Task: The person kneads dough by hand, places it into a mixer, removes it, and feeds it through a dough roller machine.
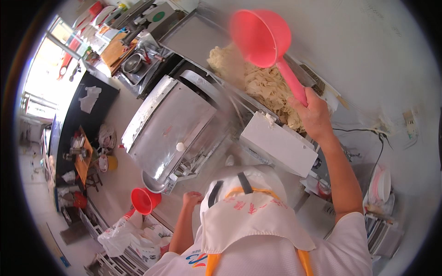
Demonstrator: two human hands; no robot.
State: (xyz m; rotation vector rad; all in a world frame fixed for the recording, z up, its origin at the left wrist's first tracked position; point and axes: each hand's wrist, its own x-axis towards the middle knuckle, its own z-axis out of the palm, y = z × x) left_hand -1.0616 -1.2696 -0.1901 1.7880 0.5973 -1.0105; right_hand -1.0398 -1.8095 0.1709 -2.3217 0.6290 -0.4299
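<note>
My right hand (pixel 314 112) is wrapped tight around the handle of the pink scoop (pixel 260 37), fingers pressed shut on it, arm stretched up and away from my body. The scoop's bowl sits at the far end of the handle, above and beyond my knuckles, tilted and blurred. Just under my fist lies the pale heap of dough strips (pixel 258 83) in the metal tray (pixel 191 39), with the white box of the machine (pixel 278 145) right below my wrist. My left hand (pixel 191 198) hangs low by my hip, curled into a loose fist and holding nothing that I can see; a second red scoop (pixel 143 201) stands just beyond it. Further left is the slanted steel cover (pixel 168 124). With my arm this far out, I judge a swinging scoop could spill or knock dough off the tray.
</note>
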